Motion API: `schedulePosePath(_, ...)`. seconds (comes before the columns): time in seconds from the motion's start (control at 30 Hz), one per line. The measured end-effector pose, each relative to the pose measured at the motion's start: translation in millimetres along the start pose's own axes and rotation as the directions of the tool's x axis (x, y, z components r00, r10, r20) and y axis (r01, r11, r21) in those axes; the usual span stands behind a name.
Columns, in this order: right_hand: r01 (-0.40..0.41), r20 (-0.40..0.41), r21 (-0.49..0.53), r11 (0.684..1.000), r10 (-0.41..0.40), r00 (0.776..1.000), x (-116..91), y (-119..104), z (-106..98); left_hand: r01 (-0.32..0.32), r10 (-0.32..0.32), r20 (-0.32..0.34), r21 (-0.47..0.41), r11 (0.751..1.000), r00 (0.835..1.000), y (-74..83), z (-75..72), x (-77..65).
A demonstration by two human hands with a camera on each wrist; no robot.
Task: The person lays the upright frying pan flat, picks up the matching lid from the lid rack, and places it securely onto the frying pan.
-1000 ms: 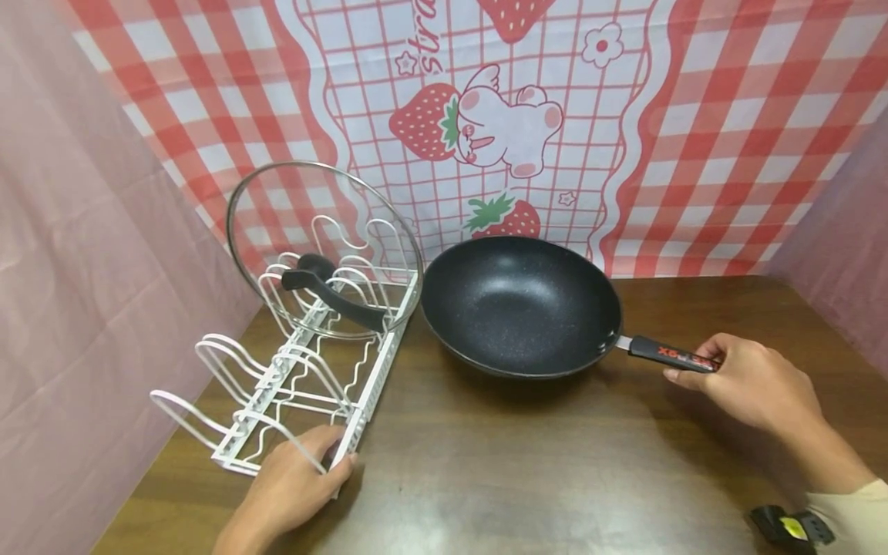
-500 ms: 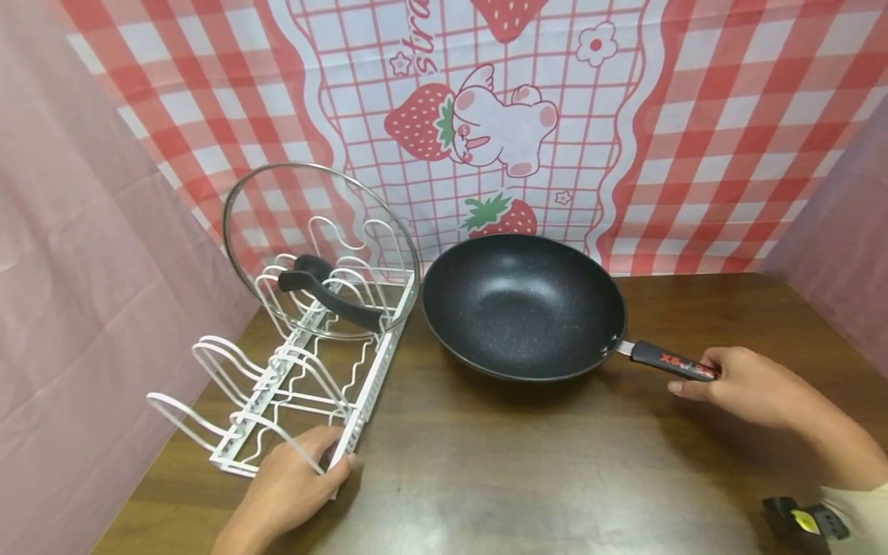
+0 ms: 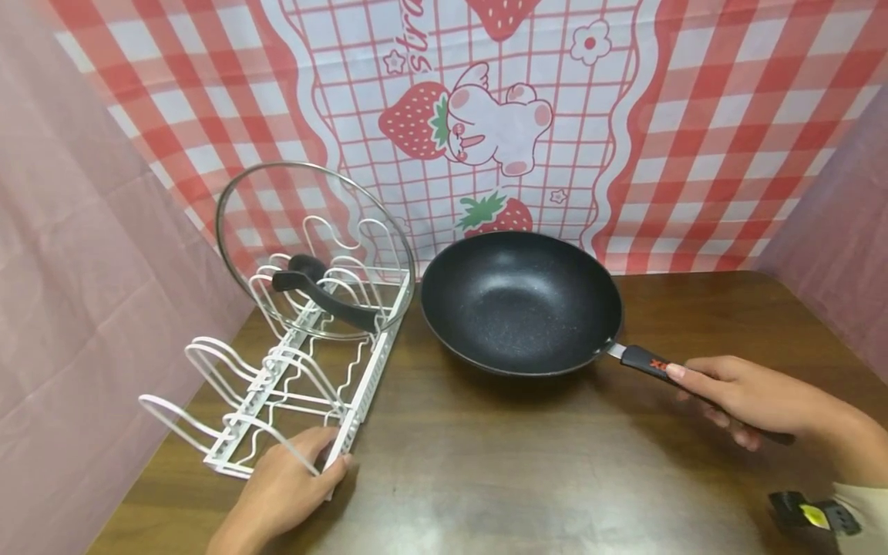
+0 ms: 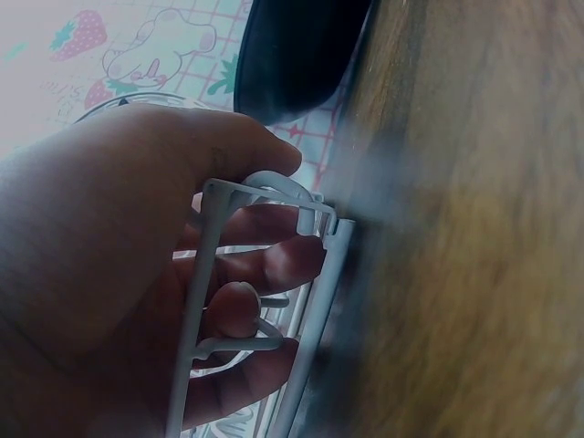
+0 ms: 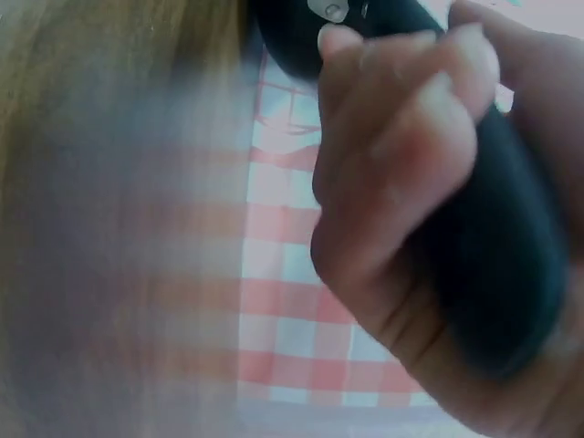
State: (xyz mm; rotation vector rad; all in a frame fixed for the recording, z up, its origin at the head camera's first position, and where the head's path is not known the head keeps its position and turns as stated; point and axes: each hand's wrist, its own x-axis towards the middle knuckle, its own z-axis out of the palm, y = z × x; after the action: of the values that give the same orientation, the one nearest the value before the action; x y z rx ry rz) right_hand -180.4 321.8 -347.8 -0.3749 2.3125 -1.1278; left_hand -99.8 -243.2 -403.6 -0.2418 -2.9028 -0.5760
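My right hand grips the black handle of a black wok, thumb on top and fingers curled beneath. The wok is right of a white wire rack. At the rack's near end, my left hand holds the frame; in the left wrist view the fingers curl round its white bars. A glass lid with a metal rim stands tilted in the far slots of the rack. Its black handle faces me.
Beneath everything is a brown wooden table. A red checked cloth with strawberries hangs at the back. Pink cloth walls close in both sides. A dark strap with a yellow patch is on the right forearm.
My right hand has slid forward along the wok handle, from its end to a fuller grip with the thumb on top. The left hand still holds the rack.
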Motion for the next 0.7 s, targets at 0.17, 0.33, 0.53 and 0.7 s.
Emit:
schedulePosePath(0.17,0.007,0.042,0.094,0.996,-0.011,0.999,-0.3,1.8,1.0,-0.011,0.011,-0.008,-0.001,1.0,1.0,-1.3,0.5,-0.2)
schedulePosePath(0.33,0.013,0.087,0.163,0.987,-0.028,0.996,1.1,3.0,3.6,-0.02,0.02,-0.018,0.004,1.0,1.0,-3.0,1.6,-0.5)
schedulePosePath(0.53,0.063,0.172,0.237,0.97,-0.106,0.979,5.6,3.7,7.2,-0.027,0.027,-0.027,0.005,1.0,0.999,-4.2,4.0,0.1)
schedulePosePath(0.7,0.155,0.203,0.304,0.94,-0.223,0.953,9.3,7.6,9.6,-0.031,0.031,-0.036,0.005,1.0,0.999,-5.0,5.0,0.1)
